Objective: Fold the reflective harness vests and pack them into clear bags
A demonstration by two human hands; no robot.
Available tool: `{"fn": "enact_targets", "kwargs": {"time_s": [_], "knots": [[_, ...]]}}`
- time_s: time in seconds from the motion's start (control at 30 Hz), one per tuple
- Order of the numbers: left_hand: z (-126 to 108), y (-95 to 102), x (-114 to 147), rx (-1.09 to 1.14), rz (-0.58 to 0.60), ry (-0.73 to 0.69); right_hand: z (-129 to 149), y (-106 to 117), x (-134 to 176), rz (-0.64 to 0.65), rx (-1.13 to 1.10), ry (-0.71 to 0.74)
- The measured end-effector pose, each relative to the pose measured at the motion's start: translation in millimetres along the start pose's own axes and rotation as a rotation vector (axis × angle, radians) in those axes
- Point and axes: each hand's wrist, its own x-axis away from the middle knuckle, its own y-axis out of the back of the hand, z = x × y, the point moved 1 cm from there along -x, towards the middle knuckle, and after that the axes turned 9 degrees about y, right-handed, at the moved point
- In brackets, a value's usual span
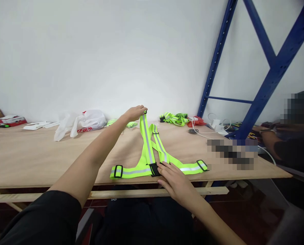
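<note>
A fluorescent yellow-green reflective harness (147, 143) with grey stripes lies spread on the table. My left hand (136, 112) is closed on the upper end of one shoulder strap, by a small black slider, and holds it raised above the tabletop. My right hand (179, 185) rests palm down at the waist belt, its fingers stretched over the right side of the black buckle (154, 169) and partly hiding it. Black adjusters sit on the belt's left end (118, 171) and right end (202, 165). The second shoulder strap (160, 144) lies beside the raised one.
Another bundled reflective harness (176, 119) lies at the back, beside a red plastic bag (196, 121) and white cables. A white plastic bag (90, 120) stands back left. Blue metal rack posts (264, 85) rise at the right, near another person's arm (269, 141).
</note>
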Motion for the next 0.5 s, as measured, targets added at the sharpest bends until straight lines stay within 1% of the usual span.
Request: {"fn": "enact_targets", "kwargs": {"time_s": [0.1,0.2,0.33,0.4,0.5], "knots": [[-9.3,-23.4,-12.8,-0.007,0.058,0.018,0.3,2.5,-0.4,0.020,-0.025,-0.034],[-17.5,-51.3,-14.6,-0.012,0.105,0.028,-1.8,7.0,-1.4,0.056,-0.090,-0.072],[-17.8,-83.1,-2.8,-0.028,0.187,0.052,-8.8,10.9,-4.0,0.078,-0.169,-0.075],[-16.2,-93.2,5.2,-0.032,0.211,0.065,-12.9,10.6,-5.9,0.078,-0.185,-0.047],[-17.8,-102.8,16.3,-0.023,0.238,0.086,-17.4,8.4,-8.6,0.082,-0.192,-0.020]]}}
